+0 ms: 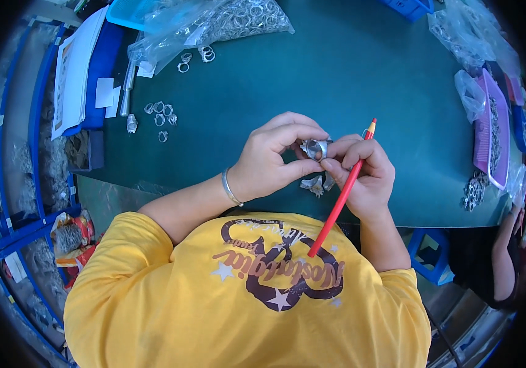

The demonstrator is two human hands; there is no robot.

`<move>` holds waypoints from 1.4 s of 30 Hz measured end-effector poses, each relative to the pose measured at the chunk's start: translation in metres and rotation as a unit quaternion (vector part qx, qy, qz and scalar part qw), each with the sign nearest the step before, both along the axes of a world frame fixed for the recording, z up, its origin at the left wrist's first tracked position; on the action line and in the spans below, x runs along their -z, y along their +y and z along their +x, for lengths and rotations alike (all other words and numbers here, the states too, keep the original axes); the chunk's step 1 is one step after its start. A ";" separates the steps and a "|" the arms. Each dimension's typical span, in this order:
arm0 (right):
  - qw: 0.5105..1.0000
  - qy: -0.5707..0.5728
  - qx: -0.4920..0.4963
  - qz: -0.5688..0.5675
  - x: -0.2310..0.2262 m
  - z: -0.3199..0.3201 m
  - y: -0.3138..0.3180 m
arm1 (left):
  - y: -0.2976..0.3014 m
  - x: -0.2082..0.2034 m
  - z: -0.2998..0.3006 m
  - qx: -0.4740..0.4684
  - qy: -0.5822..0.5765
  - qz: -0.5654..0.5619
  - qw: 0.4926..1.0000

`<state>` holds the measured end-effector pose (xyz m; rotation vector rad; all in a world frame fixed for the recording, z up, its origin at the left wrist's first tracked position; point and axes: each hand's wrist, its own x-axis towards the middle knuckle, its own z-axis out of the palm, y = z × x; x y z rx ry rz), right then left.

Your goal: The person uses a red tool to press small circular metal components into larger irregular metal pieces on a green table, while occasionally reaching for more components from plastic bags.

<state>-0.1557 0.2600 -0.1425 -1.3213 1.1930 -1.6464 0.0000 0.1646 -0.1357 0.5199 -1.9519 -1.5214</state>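
Note:
Both hands meet over the green table (367, 80), close to my chest. My left hand (272, 156) and my right hand (367, 172) pinch one small silver metal ring piece (315, 148) between their fingertips. My right hand also grips a red pencil (340, 200) with a yellow tip; it slants from upper right down toward my yellow shirt. A silver bracelet (231, 189) sits on my left wrist. Two or three more small metal pieces (315, 184) lie on the table just under my hands.
Several loose silver rings (160, 114) lie at the left, and clear plastic bags of rings (226, 21) at the back. A purple tray (491, 132) with metal parts stands at the right. Papers (76, 67) sit far left. Another person's arm (505, 257) shows at lower right.

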 end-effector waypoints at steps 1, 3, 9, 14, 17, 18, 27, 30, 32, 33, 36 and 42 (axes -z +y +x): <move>1.000 -0.001 0.000 0.002 -0.002 0.002 0.002 | 0.000 -0.002 0.001 0.001 -0.010 -0.014 1.000; 0.997 -0.006 0.075 0.035 -0.010 0.005 0.004 | 0.003 -0.002 0.002 -0.003 -0.021 -0.005 1.000; 0.989 0.027 0.142 -0.037 -0.007 0.001 0.015 | 0.005 -0.002 0.005 -0.007 -0.030 -0.035 0.999; 0.985 0.127 0.093 -0.076 -0.012 0.007 0.018 | 0.005 -0.001 0.004 -0.021 -0.007 -0.095 0.995; 0.984 0.134 0.096 -0.072 -0.013 0.008 0.017 | 0.006 -0.002 0.004 -0.015 -0.003 -0.103 0.995; 0.984 0.133 0.095 -0.072 -0.013 0.008 0.017 | 0.007 -0.001 0.005 -0.012 -0.002 -0.107 0.994; 0.983 0.141 0.095 -0.075 -0.014 0.007 0.015 | 0.012 -0.005 0.007 -0.011 -0.015 -0.102 0.995; 0.984 0.139 0.095 -0.065 -0.015 0.008 0.016 | 0.015 -0.004 0.007 -0.013 -0.018 -0.090 0.996; 0.984 0.140 0.095 -0.060 -0.016 0.008 0.016 | 0.016 -0.003 0.007 -0.014 -0.020 -0.076 0.997; 0.984 0.140 0.095 -0.060 -0.016 0.008 0.017 | 0.016 -0.003 0.007 -0.015 -0.021 -0.076 0.997; 0.985 0.134 0.094 -0.059 -0.014 0.007 0.018 | 0.017 -0.003 0.008 -0.025 -0.025 -0.061 0.997; 0.990 0.081 0.084 -0.075 -0.010 0.009 0.019 | 0.014 -0.001 0.010 -0.018 -0.029 0.016 0.999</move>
